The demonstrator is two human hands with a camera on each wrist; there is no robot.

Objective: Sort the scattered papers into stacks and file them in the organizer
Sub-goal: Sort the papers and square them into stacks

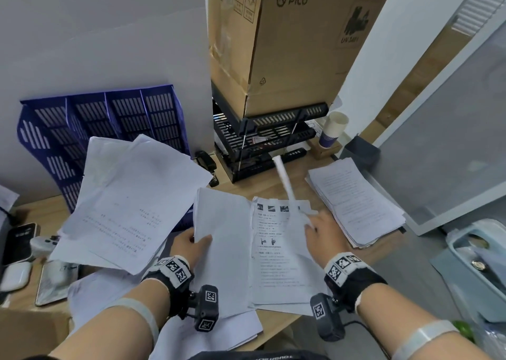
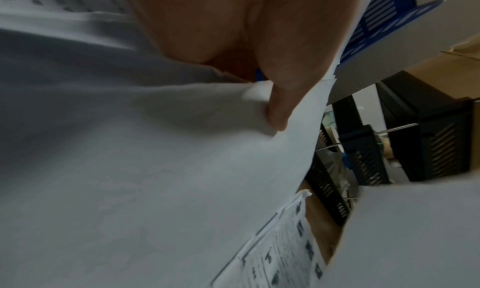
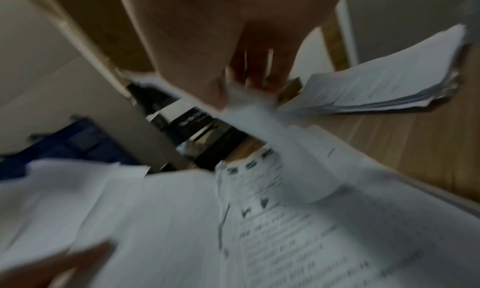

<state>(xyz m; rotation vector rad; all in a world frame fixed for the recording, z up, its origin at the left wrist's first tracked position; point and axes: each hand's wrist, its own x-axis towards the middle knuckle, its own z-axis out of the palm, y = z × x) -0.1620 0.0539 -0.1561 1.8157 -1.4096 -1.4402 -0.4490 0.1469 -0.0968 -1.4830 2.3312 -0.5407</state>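
Observation:
My left hand [image 1: 198,241] grips the left edge of a white bundle of sheets [image 1: 219,239], thumb on top; in the left wrist view the thumb [image 2: 279,109] presses on that blank bundle [image 2: 155,169]. My right hand [image 1: 310,223] pinches a single sheet [image 1: 284,180] that stands lifted and is seen edge-on; the right wrist view is blurred but shows the sheet [image 3: 275,134] held at the fingertips. Under both hands lies a printed page with small pictures [image 1: 276,253]. A blue slotted organizer [image 1: 104,121] stands at the back left, with fanned papers [image 1: 131,201] leaning on it.
A tidy paper stack [image 1: 356,201] lies on the desk at right. A black tiered tray [image 1: 262,140] carries a cardboard box [image 1: 295,45]. A paper cup [image 1: 331,129] and a stapler [image 1: 206,162] sit nearby. A phone [image 1: 20,239] and an earbud case [image 1: 15,276] lie far left.

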